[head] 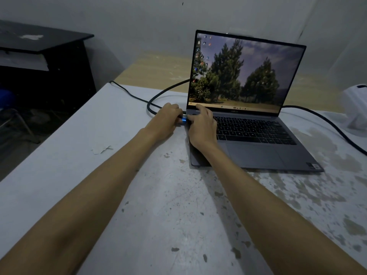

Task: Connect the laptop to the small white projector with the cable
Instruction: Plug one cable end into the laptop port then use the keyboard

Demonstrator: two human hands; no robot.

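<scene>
My left hand (pixel 168 118) fingers pinch blue cable plug (pixel 183 121) at laptop (pixel 256 135) left edge; right hand (pixel 202 128) fingers spread, bracing it. Projector (pixel 356 108) far right on worktop (pixel 79 155).

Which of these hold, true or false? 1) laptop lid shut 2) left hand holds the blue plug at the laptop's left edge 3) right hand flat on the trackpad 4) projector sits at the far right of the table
1) False: the laptop is open, its screen lit.
2) True: the left hand grips the blue plug at that edge.
3) False: the right hand rests on the keyboard's left corner.
4) True: the white projector sits there on the table, partly cut off.
</scene>
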